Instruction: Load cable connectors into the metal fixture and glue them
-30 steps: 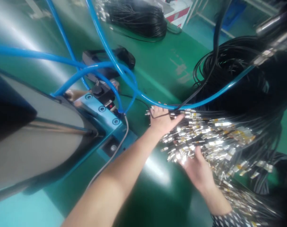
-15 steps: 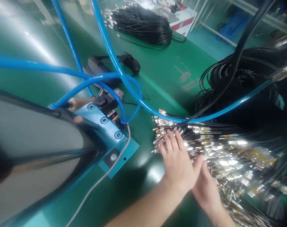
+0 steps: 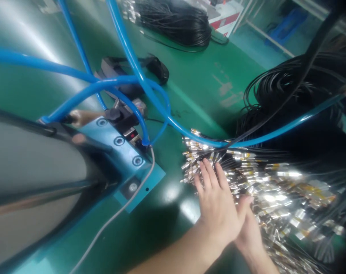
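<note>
In the head view, the left hand (image 3: 218, 205) lies over the metal-tipped cable ends (image 3: 247, 155), its fingers straight and slightly spread, clasping nothing visible. The ends lie heaped on the green surface (image 3: 201, 91). The step in hand looks like steadying or evening them; the next move seems to call for light finger pressure, without snagging loose tips. The right hand (image 3: 252, 232) is partly behind the left, fingers hidden: its grip I cannot tell. Glare blurs many tips; the black cable coils (image 3: 284, 89) fade into darkness.
</note>
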Motion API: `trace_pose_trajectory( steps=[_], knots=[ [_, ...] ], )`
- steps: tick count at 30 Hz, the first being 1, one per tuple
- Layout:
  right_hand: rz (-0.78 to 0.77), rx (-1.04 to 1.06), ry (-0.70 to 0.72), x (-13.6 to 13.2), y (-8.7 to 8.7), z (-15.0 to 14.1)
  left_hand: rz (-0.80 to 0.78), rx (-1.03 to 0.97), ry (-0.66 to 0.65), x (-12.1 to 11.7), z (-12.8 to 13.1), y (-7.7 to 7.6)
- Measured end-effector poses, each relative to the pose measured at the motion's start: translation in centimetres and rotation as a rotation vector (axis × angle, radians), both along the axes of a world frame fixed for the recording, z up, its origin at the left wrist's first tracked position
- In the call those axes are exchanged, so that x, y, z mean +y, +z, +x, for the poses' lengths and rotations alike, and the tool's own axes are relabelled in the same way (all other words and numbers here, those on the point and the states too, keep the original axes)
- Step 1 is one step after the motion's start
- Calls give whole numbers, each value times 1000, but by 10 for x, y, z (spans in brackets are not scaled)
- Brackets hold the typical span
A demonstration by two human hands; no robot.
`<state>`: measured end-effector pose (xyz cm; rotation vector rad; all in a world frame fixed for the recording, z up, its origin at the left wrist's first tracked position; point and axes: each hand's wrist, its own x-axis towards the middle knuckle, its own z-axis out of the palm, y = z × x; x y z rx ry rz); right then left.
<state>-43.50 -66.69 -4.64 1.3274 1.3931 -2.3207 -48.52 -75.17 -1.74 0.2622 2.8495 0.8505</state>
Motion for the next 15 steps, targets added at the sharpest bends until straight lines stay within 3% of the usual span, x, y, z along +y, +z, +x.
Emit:
trace_pose_trajectory(
  steps=[7, 15],
  knots=[
    [153, -12, -41, -3, 5, -3, -5, -7, -6, 1, 1, -3],
    [15, 20, -17, 4, -7, 5, -1, 17, 3, 0, 0, -3]
  ],
)
